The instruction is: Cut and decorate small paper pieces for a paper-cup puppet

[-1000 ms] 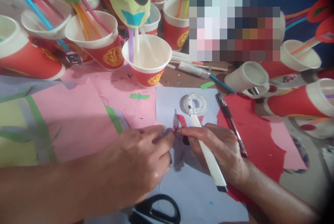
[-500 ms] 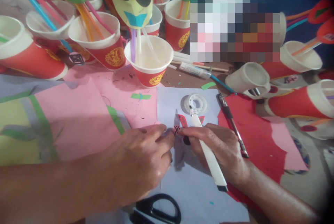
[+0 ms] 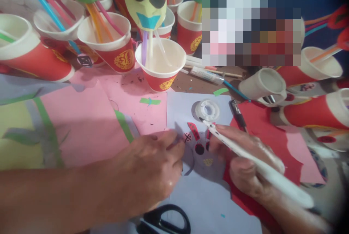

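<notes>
The small paper mask [image 3: 200, 146] on the lilac sheet [image 3: 207, 197] already bears red brows, dark eyes and a yellow mark, pinned by left hand [image 3: 152, 168] fingertips, while the right hand [image 3: 245, 165] grips a white pen [image 3: 256, 165], seemingly detailing unfinished.

A brown table [image 3: 196, 83] carries overlapping paper sheets: pink paper [image 3: 89, 117] at left and centre, a pale lilac sheet [image 3: 207, 197] near the middle, red paper [image 3: 275, 146] at right. On the lilac sheet lie a tape roll [image 3: 208, 110] and black scissors [image 3: 166, 221]. Red paper cups [image 3: 160, 65] crowd the far edge.
</notes>
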### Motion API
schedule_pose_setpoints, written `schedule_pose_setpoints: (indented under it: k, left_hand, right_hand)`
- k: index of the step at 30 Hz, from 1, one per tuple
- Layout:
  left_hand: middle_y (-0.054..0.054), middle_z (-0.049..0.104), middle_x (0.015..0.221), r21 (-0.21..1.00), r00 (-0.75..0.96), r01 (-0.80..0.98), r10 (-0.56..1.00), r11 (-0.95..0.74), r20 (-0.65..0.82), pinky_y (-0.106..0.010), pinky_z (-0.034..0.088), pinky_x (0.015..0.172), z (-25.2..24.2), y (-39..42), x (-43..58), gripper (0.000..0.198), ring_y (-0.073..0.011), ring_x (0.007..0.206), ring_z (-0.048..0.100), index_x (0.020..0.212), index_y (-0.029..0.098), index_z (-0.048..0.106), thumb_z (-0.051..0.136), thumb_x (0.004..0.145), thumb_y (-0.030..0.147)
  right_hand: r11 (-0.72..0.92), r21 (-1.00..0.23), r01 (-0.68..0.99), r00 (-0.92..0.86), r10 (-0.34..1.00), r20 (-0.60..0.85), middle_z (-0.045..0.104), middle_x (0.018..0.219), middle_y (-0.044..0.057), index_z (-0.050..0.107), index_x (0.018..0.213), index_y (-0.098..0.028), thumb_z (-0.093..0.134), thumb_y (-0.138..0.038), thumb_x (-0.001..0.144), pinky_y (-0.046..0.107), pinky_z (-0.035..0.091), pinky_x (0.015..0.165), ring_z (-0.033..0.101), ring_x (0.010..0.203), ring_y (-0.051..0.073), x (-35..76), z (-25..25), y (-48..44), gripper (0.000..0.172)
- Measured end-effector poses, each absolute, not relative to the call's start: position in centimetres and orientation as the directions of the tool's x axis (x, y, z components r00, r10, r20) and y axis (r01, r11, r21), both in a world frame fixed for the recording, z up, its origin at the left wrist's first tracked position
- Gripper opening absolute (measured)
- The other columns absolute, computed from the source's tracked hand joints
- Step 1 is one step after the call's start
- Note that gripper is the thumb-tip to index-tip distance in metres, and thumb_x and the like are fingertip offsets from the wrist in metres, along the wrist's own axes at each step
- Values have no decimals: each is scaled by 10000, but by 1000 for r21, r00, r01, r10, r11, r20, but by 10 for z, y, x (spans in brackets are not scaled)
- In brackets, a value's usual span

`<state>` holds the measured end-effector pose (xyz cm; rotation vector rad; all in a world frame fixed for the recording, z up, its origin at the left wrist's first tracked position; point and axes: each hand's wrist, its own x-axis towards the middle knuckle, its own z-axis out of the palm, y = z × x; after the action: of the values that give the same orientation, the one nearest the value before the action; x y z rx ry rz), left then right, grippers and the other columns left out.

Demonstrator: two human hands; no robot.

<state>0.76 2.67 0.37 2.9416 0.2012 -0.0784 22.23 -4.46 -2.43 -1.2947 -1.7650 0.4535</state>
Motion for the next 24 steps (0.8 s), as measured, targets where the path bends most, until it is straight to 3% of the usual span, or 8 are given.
schedule_pose_setpoints:
  k: [3, 7, 11, 18, 24]
  left_hand:
    - [-60, 650, 850, 205, 992, 120, 108, -971, -72, -399, 495, 805, 5, 27, 9, 82, -268, 1032, 529, 709, 193, 611, 591, 786, 174]
    - [-57, 660, 833, 230, 991, 132, 122, -964, -60, -404, 491, 833, 6, 28, 10, 57, -256, 1018, 539, 717, 197, 623, 616, 766, 169]
    - [-60, 661, 818, 231, 991, 131, 122, -964, -55, -414, 471, 879, 5, 27, 9, 60, -254, 1031, 533, 720, 198, 627, 617, 769, 166]
    - [-60, 646, 800, 200, 990, 125, 111, -972, -82, -423, 498, 823, 7, 28, 10, 51, -272, 1004, 537, 700, 198, 623, 632, 750, 194]
    - [-66, 649, 848, 188, 993, 97, 83, -977, -80, -437, 490, 822, 4, 27, 9, 47, -287, 1050, 512, 714, 198, 624, 611, 759, 189]
  right_hand:
    - [215, -872, 439, 59, 962, 267, 646, 759, 16, 658, 1085, -238, 499, -348, 914, 286, 522, 529, 621, 603, 156, 220, -23, -45, 258]
    - [32, -862, 506, 157, 979, 129, 683, 631, -33, 643, 946, -235, 620, -215, 820, 212, 519, 465, 651, 528, 138, 214, -23, -46, 130]
    - [49, -783, 620, 142, 975, 173, 679, 574, -43, 615, 823, -228, 641, -216, 784, 179, 493, 398, 635, 454, 124, 211, -24, -45, 49]
    - [45, -825, 563, 141, 978, 150, 670, 554, -38, 597, 823, -218, 621, -213, 796, 179, 503, 409, 635, 450, 122, 213, -27, -45, 37]
    - [48, -790, 611, 126, 980, 157, 670, 560, -37, 609, 800, -215, 625, -219, 788, 165, 480, 372, 616, 413, 110, 211, -25, -44, 20]
